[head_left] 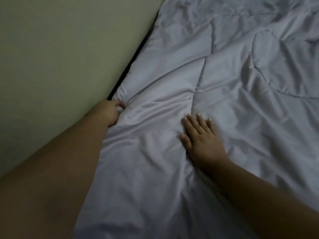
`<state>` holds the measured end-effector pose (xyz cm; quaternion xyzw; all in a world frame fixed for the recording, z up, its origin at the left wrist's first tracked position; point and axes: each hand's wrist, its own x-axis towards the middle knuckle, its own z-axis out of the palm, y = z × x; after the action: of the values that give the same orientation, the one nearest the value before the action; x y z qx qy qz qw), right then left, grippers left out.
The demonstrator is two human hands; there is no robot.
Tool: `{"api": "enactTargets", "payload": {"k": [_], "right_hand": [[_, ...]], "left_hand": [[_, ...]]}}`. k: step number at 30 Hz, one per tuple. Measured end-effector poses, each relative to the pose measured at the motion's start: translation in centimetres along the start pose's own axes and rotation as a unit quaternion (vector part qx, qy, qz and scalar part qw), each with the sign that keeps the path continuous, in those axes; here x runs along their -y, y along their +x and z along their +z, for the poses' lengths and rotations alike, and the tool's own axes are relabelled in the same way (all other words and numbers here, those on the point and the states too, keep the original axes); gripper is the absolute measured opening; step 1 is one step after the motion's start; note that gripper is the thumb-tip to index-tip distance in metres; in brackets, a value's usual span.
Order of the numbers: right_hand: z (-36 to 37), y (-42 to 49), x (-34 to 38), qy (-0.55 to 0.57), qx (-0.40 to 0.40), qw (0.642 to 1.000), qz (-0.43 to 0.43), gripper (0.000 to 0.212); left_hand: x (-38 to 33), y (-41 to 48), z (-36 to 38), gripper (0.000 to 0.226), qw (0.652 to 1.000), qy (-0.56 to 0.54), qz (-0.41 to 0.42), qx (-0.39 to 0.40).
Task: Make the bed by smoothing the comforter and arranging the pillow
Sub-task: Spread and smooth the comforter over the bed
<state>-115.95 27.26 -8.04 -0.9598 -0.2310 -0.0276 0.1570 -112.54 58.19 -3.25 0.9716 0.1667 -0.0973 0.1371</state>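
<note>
The grey comforter [241, 75] fills the centre and right of the frame, wrinkled, with its edge along the wall [51, 49] at upper left. My left grip [112, 112], left of centre, has its fingers curled and pinches that edge. My right grip [202, 142], lower centre, lies flat, fingers straight, pressing the comforter.

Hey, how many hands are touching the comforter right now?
2. The left hand grips the comforter at its edge beside the wall; the right hand lies flat on it nearer the middle.
</note>
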Motion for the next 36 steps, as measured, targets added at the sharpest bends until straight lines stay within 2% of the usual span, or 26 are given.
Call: {"api": "enactTargets", "payload": {"k": [3, 5, 7, 10, 11, 12, 14, 15, 16, 18, 20, 22, 24, 26, 27, 30, 32, 34, 36], "right_hand": [[-0.1, 0.1, 0.3, -0.013, 0.011, 1.0, -0.007, 0.058], [-0.3, 0.4, 0.5, -0.014, 0.007, 1.0, -0.018, 0.057], [-0.6, 0.4, 0.8, -0.016, 0.011, 1.0, -0.02, 0.058], [-0.6, 0.2, 1.7, -0.007, 0.017, 1.0, -0.019, 0.06], [-0.5, 0.1, 2.0, -0.003, 0.016, 1.0, -0.02, 0.06], [-0.4, 0.0, 2.3, 0.0, 0.016, 1.0, -0.023, 0.06], [-0.2, -0.2, 2.9, 0.003, 0.023, 0.999, -0.028, 0.061], [-0.1, -0.2, 3.0, 0.005, 0.031, 0.999, -0.028, 0.061], [0.0, -0.2, 3.1, 0.002, 0.038, 0.999, -0.027, 0.061], [0.2, -0.3, 3.1, -0.009, 0.042, 0.999, -0.023, 0.06], [0.2, -0.5, 3.3, -0.009, 0.036, 0.999, -0.023, 0.059], [0.2, -0.7, 3.5, 0.0, 0.04, 0.999, -0.022, 0.059], [0.3, -0.9, 3.7, 0.0, 0.044, 0.999, -0.018, 0.059], [0.3, -1.1, 3.8, -0.007, 0.043, 0.999, -0.012, 0.06], [0.2, -1.1, 3.8, -0.008, 0.045, 0.999, -0.006, 0.06], [-0.5, -1.1, 3.3, -0.004, 0.054, 0.998, 0.021, 0.061], [-1.3, -1.4, 2.6, -0.006, 0.046, 0.998, 0.034, 0.062], [-2.3, -2.1, 1.9, -0.006, 0.034, 0.998, 0.045, 0.062], [-3.0, -3.0, 0.9, -0.001, 0.037, 0.998, 0.059, 0.062]], "left_hand": [[-0.1, 0.2, -2.5, 0.039, 0.983, 0.058, -0.066, -0.16], [-0.2, 0.4, -4.2, 0.038, 0.969, 0.08, -0.053, -0.227], [-0.7, 0.3, -4.8, 0.032, 0.972, 0.091, -0.04, -0.212], [-1.9, -0.4, -3.9, 0.041, 0.979, -0.006, -0.073, -0.192], [-2.6, -0.9, -3.1, 0.045, 0.975, -0.016, -0.042, -0.216], [-3.0, -1.5, -2.0, 0.045, 0.97, 0.016, 0.028, -0.243], [-2.7, -3.1, 0.8, 0.044, 0.959, 0.107, 0.176, -0.197], [-1.6, -3.6, 2.2, 0.049, 0.964, 0.129, 0.19, -0.136], [0.1, -4.0, 3.5, 0.055, 0.972, 0.148, 0.166, -0.081], [3.6, -4.3, 5.0, 0.062, 0.983, 0.158, 0.088, -0.027], [4.3, -4.2, 5.1, 0.063, 0.989, 0.141, 0.033, -0.026], [2.1, -4.6, 5.3, 0.062, 0.994, 0.083, 0.021, -0.065], [-0.4, -6.4, 6.5, 0.063, 0.995, 0.021, 0.058, -0.084], [-0.7, -9.3, 8.3, 0.063, 0.991, 0.041, 0.112, -0.061], [0.0, -10.4, 8.9, 0.063, 0.991, 0.061, 0.109, -0.052], [1.2, -10.8, 8.5, 0.065, 0.997, 0.07, -0.012, -0.027], [-0.6, -10.6, 7.9, 0.065, 0.996, 0.057, -0.061, -0.023], [-3.9, -11.6, 7.8, 0.065, 0.997, 0.027, -0.024, -0.064], [-7.0, -14.1, 8.5, 0.068, 0.995, 0.004, 0.082, -0.059]]}}
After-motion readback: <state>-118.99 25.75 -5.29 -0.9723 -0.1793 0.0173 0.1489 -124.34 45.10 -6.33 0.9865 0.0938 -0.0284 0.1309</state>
